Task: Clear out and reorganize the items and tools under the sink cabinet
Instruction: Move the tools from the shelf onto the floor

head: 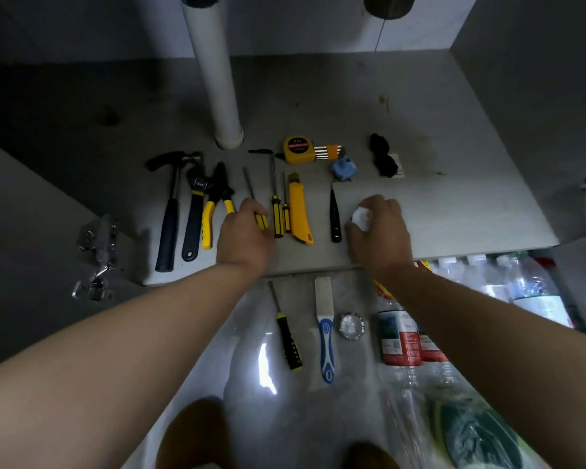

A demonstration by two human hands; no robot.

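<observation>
- Left hand (246,231) curled round thin-shafted yellow-and-black striped screwdriver (262,221); probably stiff, light (handle judged the best hold).
- Right hand (381,231) clutched soft white crumpled wad (362,216).

Yellow dominates the grey cabinet floor (454,204) — the tape measure (297,149), utility knife (300,211) and pliers' grips (207,225) all wear it. A screwdriver (262,221) and its two neighbours carry yellow-and-black stripes. The hammer (168,225) is black, the pipe (214,69) white, a crumpled wad (362,218) white. Below, a flat tool (326,340) shows a blue-and-white handle — bottle labels (400,336) red and white.
</observation>
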